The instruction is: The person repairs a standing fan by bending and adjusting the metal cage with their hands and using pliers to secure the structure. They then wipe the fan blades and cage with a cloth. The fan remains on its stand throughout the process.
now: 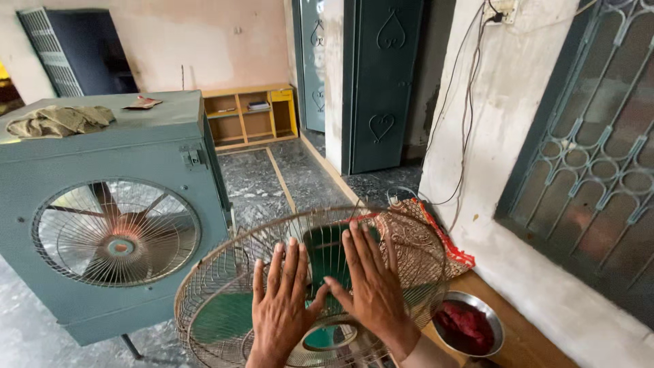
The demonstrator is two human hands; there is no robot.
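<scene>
Head view, left hand: left hand (281,310) flat, fingers spread, palm down on the wire fan guard (225,272); grips nothing.
Head view, right hand: right hand (368,283) likewise flat and spread, pressed on the guard just beside the left; thumbs nearly touching; no pinch.
Fan guard: round, rust-toned wire cage; lies tilted low in front of the person, above the floor (262,180); what carries it is hidden.
Fan blades: green blades (327,249) visible through the wires under both hands; hub partly covered by the wrists.
Step in hand (judgement): both palms bearing down on the front guard; looks like seating or steadying the cage over the blades; how far the rim has seated cannot be told.
Next move calls for (judgement): even pressure from both palms; fingertips kept on the wires, not through the gaps.
Surroundings: grey-green air cooler (116,204) to the left with a rag (61,120) on top; patterned cloth (415,235) behind the guard; steel bowl (494,324) with red contents on a wooden ledge (524,344) at right; yellow shelf unit (248,116) at the far wall.
</scene>
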